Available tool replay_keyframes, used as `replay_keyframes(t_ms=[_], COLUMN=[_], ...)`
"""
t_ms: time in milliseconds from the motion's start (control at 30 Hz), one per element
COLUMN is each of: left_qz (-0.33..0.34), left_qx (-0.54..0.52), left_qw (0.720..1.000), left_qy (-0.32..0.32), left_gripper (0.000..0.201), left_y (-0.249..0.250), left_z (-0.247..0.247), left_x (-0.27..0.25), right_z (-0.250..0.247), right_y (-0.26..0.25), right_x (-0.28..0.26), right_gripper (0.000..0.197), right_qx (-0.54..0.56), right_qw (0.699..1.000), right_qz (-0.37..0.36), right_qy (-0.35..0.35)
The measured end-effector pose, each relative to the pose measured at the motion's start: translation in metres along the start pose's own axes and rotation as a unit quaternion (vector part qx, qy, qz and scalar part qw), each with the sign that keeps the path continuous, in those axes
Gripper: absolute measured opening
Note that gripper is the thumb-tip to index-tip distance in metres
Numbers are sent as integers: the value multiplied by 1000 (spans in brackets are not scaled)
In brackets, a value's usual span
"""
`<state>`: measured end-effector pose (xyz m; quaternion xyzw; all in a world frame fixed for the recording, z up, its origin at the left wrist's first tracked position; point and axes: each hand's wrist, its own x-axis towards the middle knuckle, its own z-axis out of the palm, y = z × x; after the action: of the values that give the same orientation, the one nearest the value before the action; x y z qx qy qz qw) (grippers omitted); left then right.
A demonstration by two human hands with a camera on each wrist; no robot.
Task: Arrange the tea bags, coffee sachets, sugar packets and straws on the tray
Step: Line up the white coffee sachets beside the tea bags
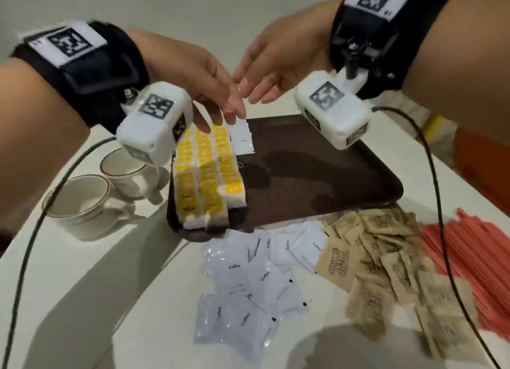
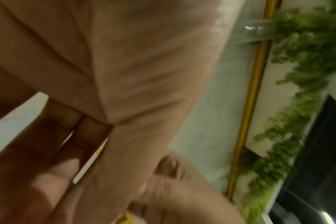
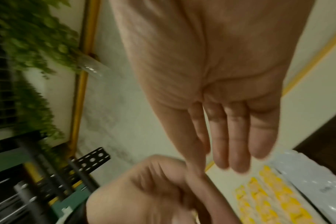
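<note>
A dark brown tray [image 1: 317, 175] lies mid-table. Rows of yellow-tagged tea bags [image 1: 207, 175] fill its left side, and one white coffee sachet [image 1: 242, 138] lies just right of their far end. My left hand [image 1: 220, 117] hovers over that far end, fingers pointing down and loosely straight, tips at the sachet's top edge; no grip shows. My right hand [image 1: 254, 92] hangs beside it with straight fingers and holds nothing, as the right wrist view [image 3: 230, 159] confirms. Loose coffee sachets [image 1: 248, 280], brown sugar packets [image 1: 386, 258] and red straws [image 1: 469, 252] lie on the table in front.
Two white cups [image 1: 80, 203] [image 1: 124, 169] stand left of the tray. Black cables run from both wrist cameras across the table. The right two thirds of the tray are bare. Orange and yellow things [image 1: 469, 158] sit at the far right.
</note>
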<state>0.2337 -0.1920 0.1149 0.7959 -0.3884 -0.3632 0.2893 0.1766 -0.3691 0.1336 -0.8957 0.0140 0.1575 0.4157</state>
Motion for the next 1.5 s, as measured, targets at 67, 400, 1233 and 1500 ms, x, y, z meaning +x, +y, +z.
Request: replay_keyframes(t_ms=[67, 400, 1233, 1500], left_qz=[2, -32, -25, -42], left_qx=[32, 414, 346, 339], left_qw=[999, 910, 936, 938], left_qy=[-45, -11, 64, 63], left_gripper=[49, 80, 40, 32], left_y=[7, -93, -80, -83], left_z=[31, 189, 194, 195], left_x=[-21, -67, -63, -68], right_z=[9, 153, 166, 137], right_y=[-12, 84, 94, 72], right_x=[-31, -92, -86, -83], right_gripper=[26, 88, 61, 23], right_qx=[-46, -494, -443, -384], right_qw=[998, 846, 882, 905], right_qz=[-30, -78, -85, -95], right_qy=[-24, -187, -138, -156])
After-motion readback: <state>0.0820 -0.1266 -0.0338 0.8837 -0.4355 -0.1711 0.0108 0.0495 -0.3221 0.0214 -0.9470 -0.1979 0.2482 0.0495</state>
